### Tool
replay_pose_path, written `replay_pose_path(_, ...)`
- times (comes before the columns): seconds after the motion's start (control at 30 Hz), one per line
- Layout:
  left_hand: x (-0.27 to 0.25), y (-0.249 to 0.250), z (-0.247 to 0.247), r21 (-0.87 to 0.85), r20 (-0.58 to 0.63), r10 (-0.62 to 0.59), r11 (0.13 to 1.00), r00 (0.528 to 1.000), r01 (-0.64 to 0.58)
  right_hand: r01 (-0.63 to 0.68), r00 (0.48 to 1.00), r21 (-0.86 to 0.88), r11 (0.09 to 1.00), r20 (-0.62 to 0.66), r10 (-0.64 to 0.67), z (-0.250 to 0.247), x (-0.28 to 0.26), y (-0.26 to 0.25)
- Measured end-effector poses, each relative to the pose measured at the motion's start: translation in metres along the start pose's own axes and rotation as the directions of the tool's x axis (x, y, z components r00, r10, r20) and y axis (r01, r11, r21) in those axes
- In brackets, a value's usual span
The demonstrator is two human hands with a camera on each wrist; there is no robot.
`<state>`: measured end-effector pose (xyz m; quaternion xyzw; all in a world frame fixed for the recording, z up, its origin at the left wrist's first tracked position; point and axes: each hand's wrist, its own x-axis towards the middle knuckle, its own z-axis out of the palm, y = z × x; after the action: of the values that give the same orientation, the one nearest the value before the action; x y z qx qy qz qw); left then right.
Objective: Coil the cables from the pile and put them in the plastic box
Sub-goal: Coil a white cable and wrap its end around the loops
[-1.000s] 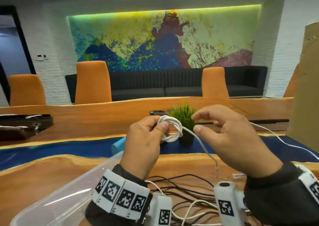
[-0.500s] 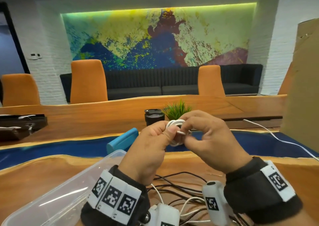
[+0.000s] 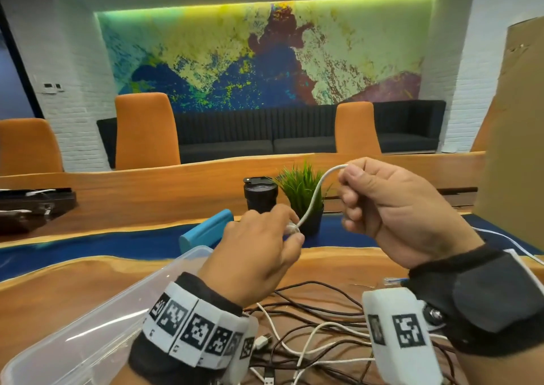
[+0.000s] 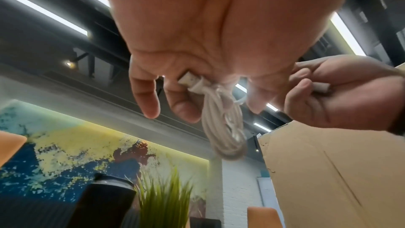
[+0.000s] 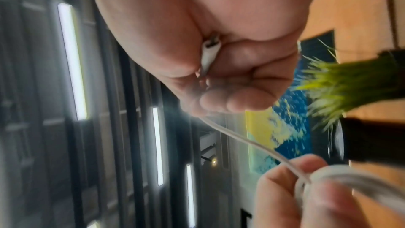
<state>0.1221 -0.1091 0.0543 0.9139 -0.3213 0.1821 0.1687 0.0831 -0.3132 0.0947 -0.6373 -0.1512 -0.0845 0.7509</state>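
My left hand point(image 3: 265, 237) grips a small coil of white cable point(image 4: 225, 124) with a USB plug at its top; in the head view the coil is mostly hidden behind the fingers. A free length of that white cable point(image 3: 315, 196) arcs up to my right hand point(image 3: 391, 208), which is fisted round its end, the plug point(image 5: 209, 55) poking out by the palm. Both hands hover above the table. The clear plastic box point(image 3: 97, 325) sits at the lower left, under my left wrist. A pile of dark and white cables point(image 3: 309, 325) lies on the wood below my hands.
Beyond my hands stand a black tumbler point(image 3: 260, 193), a potted green plant point(image 3: 303, 190) and a light blue case point(image 3: 206, 231). A cardboard sheet point(image 3: 512, 119) rises at the right. Another white cable point(image 3: 509, 243) trails across the table on the right.
The hands were together at the coil; now my right hand has pulled up and to the right, drawing out a free length of cable, while my left hand has dropped slightly with the coil.
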Motion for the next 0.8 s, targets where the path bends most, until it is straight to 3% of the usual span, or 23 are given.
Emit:
replay_pose_path(0.1,0.003,-0.004,0.004,-0.231,0.005,-0.002,0.973,1.0,0.003,0.103,0.978,-0.365,0.925,-0.131,-0.161,-0.002,0.003,0.007)
replay_pose_path(0.2,0.005,-0.008,-0.004,-0.643,-0.079,-0.165,0.762,0.983,0.076,0.135,0.935,-0.68,0.721,-0.153,-0.319,-0.013,0.01,0.014)
replay_pose_path(0.3,0.005,-0.004,-0.011,-0.822,-0.075,-0.281,0.561,0.957,0.1,-0.002,0.987,-0.921,0.389,-0.064,-0.147,-0.018,0.013,0.025)
replay_pose_path(0.37,0.005,0.001,-0.01,-0.841,-0.108,-0.27,0.537,0.957,0.057,-0.047,0.998,-0.943,0.33,-0.061,-0.032,-0.013,0.013,0.033)
replay_pose_path(0.43,0.005,0.004,-0.007,-0.861,-0.138,-0.246,0.509,0.959,0.007,-0.032,0.999,-0.932,0.362,-0.046,-0.029,-0.008,0.012,0.034)
replay_pose_path(0.5,0.006,0.007,-0.005,-0.878,-0.137,-0.24,0.479,0.961,-0.005,-0.022,0.995,-0.876,0.482,-0.066,-0.073,-0.003,0.011,0.03)
replay_pose_path(0.57,0.006,0.011,-0.005,-0.84,-0.181,-0.229,0.542,0.956,-0.029,-0.015,0.989,-0.842,0.539,-0.093,-0.118,-0.001,0.009,0.027)
replay_pose_path(0.67,0.005,0.015,-0.003,-0.724,-0.284,-0.187,0.685,0.941,-0.082,-0.01,0.981,-0.836,0.548,-0.113,-0.156,0.0,0.009,0.027)
replay_pose_path(0.73,0.004,0.016,-0.001,-0.707,-0.303,-0.17,0.7,0.938,-0.101,-0.006,0.972,-0.673,0.74,-0.178,-0.154,0.003,0.009,0.028)
replay_pose_path(0.8,0.004,0.016,0.0,-0.703,-0.319,-0.157,0.701,0.935,-0.123,-0.038,0.969,-0.285,0.958,-0.245,-0.034,0.007,0.01,0.026)
